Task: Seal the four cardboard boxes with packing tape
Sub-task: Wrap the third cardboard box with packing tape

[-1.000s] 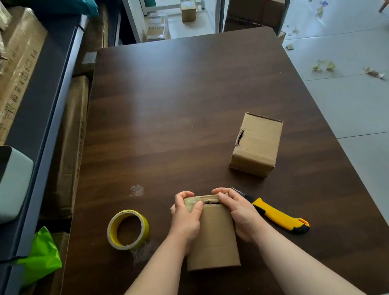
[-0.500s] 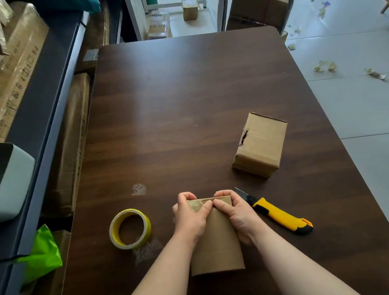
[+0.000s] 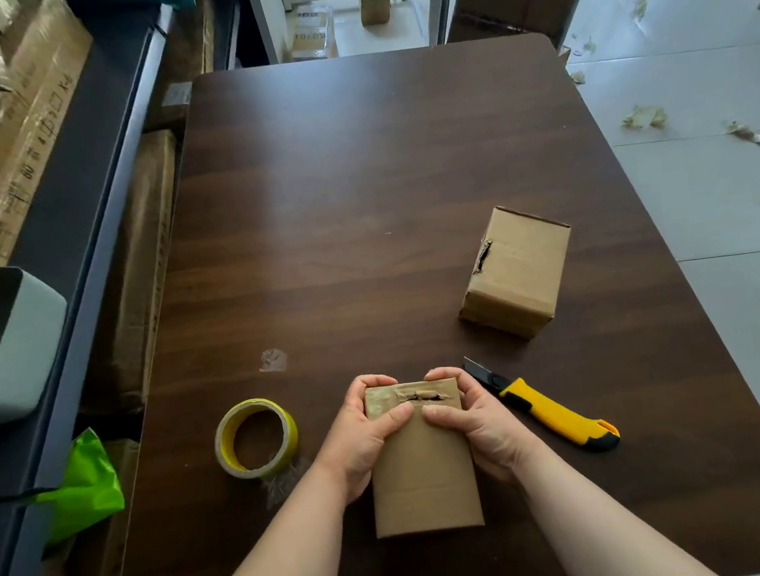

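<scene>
At the table's (image 3: 352, 192) near edge, both hands — left (image 3: 362, 436), right (image 3: 478, 422) — clasp the upright cardboard box (image 3: 421, 472) between them.

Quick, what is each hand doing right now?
Left hand: closed, holding the cardboard box near its top.
Right hand: closed, holding the same box on the opposite side.

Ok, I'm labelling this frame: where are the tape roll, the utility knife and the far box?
tape roll (image 3: 251, 406), head view, far yellow rim.
utility knife (image 3: 552, 414), head view, middle of yellow handle.
far box (image 3: 524, 273), head view, its upward-facing side.
</scene>
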Demonstrator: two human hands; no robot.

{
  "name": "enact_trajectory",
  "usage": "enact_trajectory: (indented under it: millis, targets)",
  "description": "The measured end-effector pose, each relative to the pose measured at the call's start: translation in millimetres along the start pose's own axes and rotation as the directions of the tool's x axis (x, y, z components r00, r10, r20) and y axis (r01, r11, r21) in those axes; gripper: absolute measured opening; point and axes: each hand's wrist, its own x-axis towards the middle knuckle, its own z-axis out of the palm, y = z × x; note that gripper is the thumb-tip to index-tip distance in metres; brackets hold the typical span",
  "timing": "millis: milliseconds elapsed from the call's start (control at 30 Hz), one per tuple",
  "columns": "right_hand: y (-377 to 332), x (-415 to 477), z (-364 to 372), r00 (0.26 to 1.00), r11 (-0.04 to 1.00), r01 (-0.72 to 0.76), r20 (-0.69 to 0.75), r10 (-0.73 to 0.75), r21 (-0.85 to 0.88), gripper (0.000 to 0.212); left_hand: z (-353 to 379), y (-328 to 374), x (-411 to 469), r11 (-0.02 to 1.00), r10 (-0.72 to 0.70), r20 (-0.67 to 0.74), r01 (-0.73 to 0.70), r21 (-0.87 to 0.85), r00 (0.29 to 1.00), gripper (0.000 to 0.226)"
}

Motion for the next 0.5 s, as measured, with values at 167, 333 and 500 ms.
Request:
enact_trajectory:
  millis: [167,333,500]
  targets:
    - [2.5,1.4,1.7,0.999,0.999,0.032,-0.035,-0.031,0.006,0.042,0.8,-4.1,2.7,1.0,0.004,-0.022,-0.004,0.001,1.0,0.027]
    - [2.0,1.4,5.7,0.995,0.998,0.054,-0.084,-0.057,-0.031,0.037,2.7,-4.9,2.5,1.0,0.019,-0.048,-0.018,0.02,0.999,0.025]
    - [-1.8,-2.8,7.4,0.997,0.997,0.006,-0.078,-0.011,-0.072,0.032,8.3,-0.3,1.3,0.999,-0.037,-0.094,0.037,-0.003,0.995,0.017]
